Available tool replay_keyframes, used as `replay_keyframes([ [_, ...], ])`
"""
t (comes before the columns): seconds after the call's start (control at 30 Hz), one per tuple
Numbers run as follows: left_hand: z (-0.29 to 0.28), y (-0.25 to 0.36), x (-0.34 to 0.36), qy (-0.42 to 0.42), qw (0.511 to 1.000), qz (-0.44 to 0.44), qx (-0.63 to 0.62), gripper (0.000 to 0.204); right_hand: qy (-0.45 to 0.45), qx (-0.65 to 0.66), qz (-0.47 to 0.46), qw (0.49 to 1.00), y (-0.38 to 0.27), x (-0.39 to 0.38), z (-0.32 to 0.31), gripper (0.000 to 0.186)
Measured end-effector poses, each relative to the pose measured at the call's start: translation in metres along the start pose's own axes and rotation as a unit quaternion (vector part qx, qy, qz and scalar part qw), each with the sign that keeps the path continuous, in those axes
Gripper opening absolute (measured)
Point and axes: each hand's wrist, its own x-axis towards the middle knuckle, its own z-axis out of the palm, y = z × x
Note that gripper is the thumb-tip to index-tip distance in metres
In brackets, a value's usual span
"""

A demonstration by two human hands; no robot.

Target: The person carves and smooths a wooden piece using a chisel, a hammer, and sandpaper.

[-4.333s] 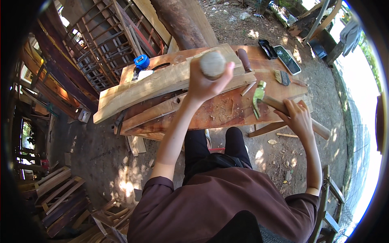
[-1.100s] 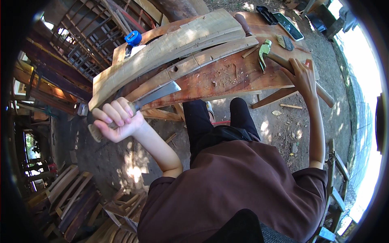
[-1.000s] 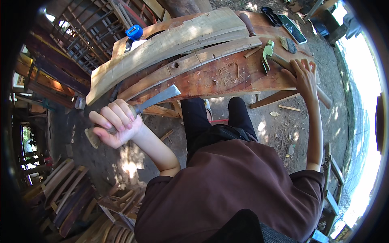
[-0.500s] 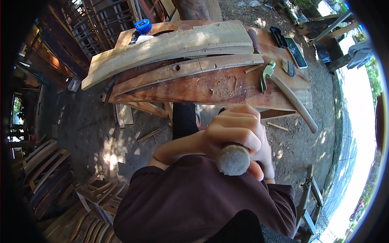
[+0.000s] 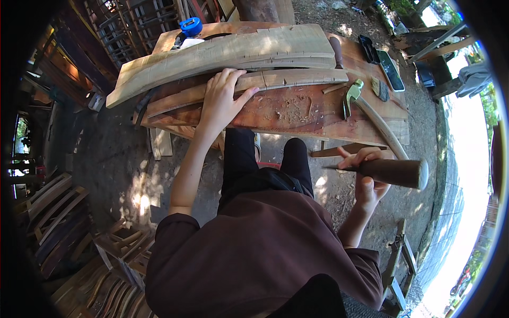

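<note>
My left hand [image 5: 224, 99] lies over a narrow curved wooden piece [image 5: 289, 79] on the workbench, its fingers spread across the top and the thumb along the near side. To the right of my knees, my right hand [image 5: 366, 177] grips a chisel by its thick dark wooden handle [image 5: 392, 173]; the thin metal tip points left and the pale butt end points right. Beyond the curved piece sits a wide pale plank [image 5: 254, 52]. A green-headed hammer [image 5: 377, 119] rests at the bench's right, its handle jutting past the near edge.
Wood shavings lie on the reddish workbench [image 5: 254, 119]. At its right are a brush [image 5: 380, 89], a phone [image 5: 391, 71] and a black case [image 5: 368, 49]. A blue tape measure [image 5: 191, 26] sits at the far left. Curved wooden parts [image 5: 58, 212] are stacked on the left.
My hands have parted from in front of my chest. The left has reached out onto the curved wooden piece; the right has moved right with the chisel, now turned sideways.
</note>
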Motion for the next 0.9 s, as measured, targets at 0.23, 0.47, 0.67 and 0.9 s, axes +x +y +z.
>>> replay_keyframes([
  [0.23,-0.002,-0.004,-0.010,0.048,0.999,0.004,-0.015,0.047,0.038,-0.020,-0.161,0.986,0.030,0.054,0.037,0.028],
  [0.47,-0.003,-0.001,-0.011,0.070,0.997,-0.001,-0.017,0.047,0.084,0.129,-0.092,0.984,0.079,0.105,0.063,0.011],
  [0.67,-0.002,0.003,-0.014,0.064,0.997,-0.018,-0.033,0.047,0.124,0.122,-0.075,0.982,0.089,0.102,0.075,0.011],
  [0.9,-0.003,0.002,-0.012,0.067,0.997,-0.025,-0.021,0.048,0.085,0.106,-0.113,0.984,0.092,0.097,0.070,0.016],
])
